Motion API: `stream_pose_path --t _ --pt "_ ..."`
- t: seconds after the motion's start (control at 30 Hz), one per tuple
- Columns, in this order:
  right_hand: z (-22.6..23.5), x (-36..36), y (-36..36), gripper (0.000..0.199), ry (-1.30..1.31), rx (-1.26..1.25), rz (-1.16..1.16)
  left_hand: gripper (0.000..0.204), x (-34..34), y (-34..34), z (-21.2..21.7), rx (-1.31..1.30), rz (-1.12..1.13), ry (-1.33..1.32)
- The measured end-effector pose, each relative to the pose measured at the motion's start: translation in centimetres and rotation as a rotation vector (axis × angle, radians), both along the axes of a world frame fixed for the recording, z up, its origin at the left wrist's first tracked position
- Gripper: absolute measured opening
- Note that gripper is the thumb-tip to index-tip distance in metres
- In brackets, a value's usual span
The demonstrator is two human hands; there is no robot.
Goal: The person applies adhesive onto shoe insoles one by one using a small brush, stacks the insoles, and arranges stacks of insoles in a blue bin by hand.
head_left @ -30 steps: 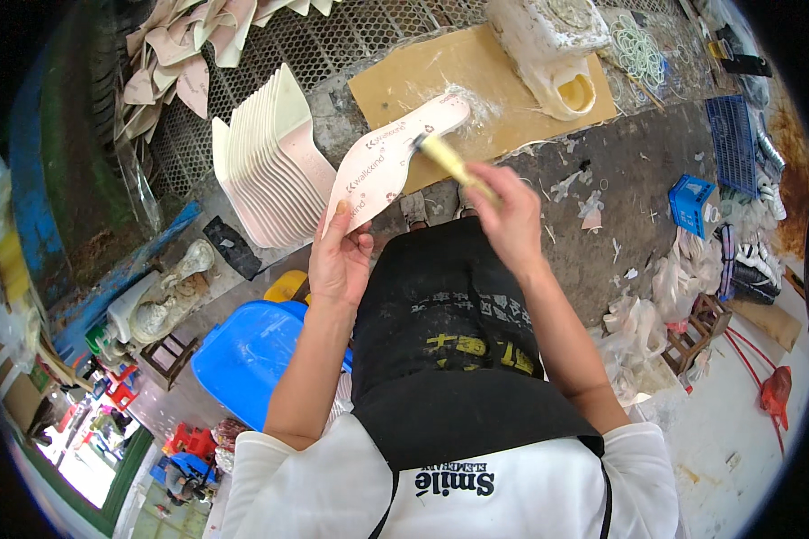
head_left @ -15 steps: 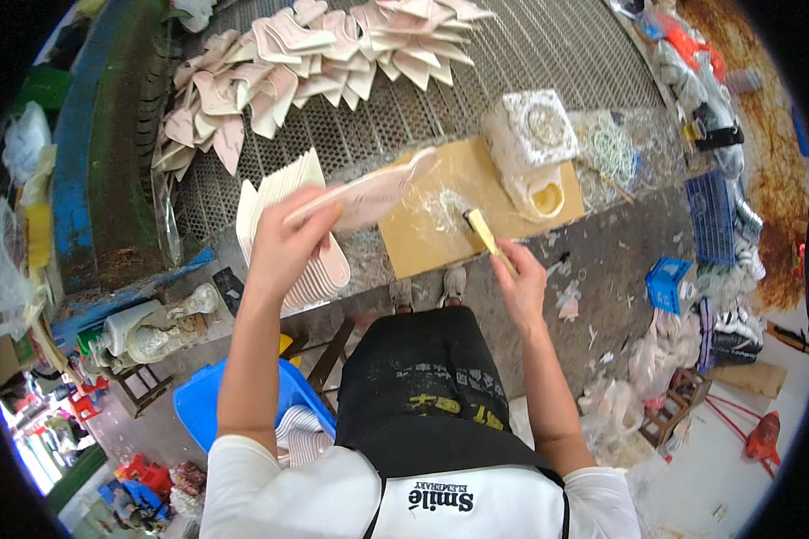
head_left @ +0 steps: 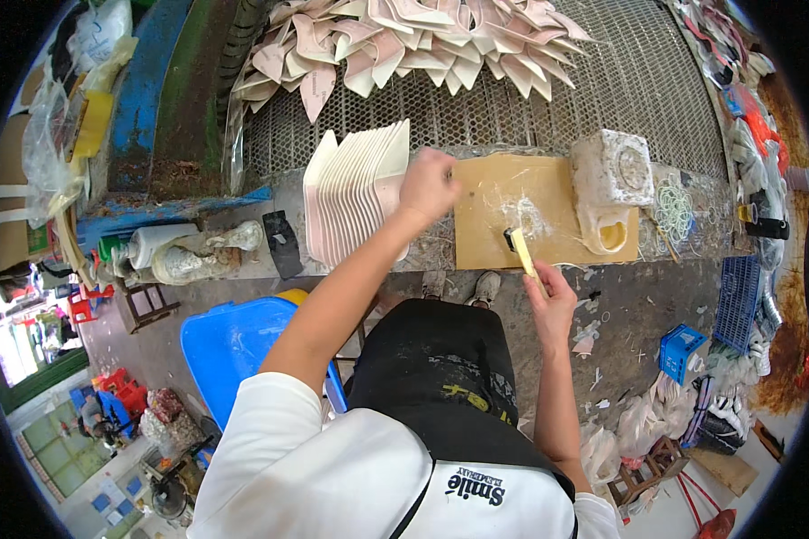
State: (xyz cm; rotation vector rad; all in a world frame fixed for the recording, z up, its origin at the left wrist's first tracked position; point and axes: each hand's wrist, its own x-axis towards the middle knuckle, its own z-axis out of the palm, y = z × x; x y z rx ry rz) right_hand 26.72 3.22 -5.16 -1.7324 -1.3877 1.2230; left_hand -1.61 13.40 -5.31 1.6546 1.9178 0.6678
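My right hand (head_left: 551, 296) grips a small brush (head_left: 524, 255) by its pale yellow handle. The dark brush head is over a brown cardboard sheet (head_left: 481, 238) smeared with white residue. My left hand (head_left: 430, 186), slightly blurred, is closed at the cardboard's left edge, and no insole shows in it. Just left of that hand stands a fanned row of white and pinkish insole-shaped pieces (head_left: 355, 193). A white-crusted plastic container (head_left: 611, 171) stands on the cardboard's right side, its cut opening showing yellowish contents.
Many similar pieces (head_left: 422, 40) lie overlapping on a metal mesh surface (head_left: 656, 81) at the back. A tangle of pale string (head_left: 674, 211) lies right of the container. Below the bench are a blue plastic tub (head_left: 229, 341) at left and a blue crate (head_left: 681, 350) at right.
The insole-shaped piece has left my left hand, which has closed and moved to the right of the row. My right hand keeps the brush over the cardboard. The whole view has shifted.
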Motion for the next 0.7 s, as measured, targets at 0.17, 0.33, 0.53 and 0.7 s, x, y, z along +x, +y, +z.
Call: stream_pose_path --t 0.17,0.33,0.53,0.7 --pt "-0.2 0.9 -1.0 0.027 -0.007 0.032 -0.035 0.033 -4.6 0.2 -3.6 -0.089 0.182 0.407" --pt "5.3 7.6 1.9 0.027 -0.280 0.213 -0.289 0.056 -6.9 0.1 -7.1 0.083 0.254 0.512" --pt "5.1 10.1 4.3 0.025 -0.757 0.223 -0.140 0.050 -5.5 2.9 -4.3 -0.081 0.195 0.502" --pt "4.5 11.5 4.1 0.022 -0.564 0.176 -0.161 0.046 -5.6 3.3 -5.2 -0.014 0.220 0.463"
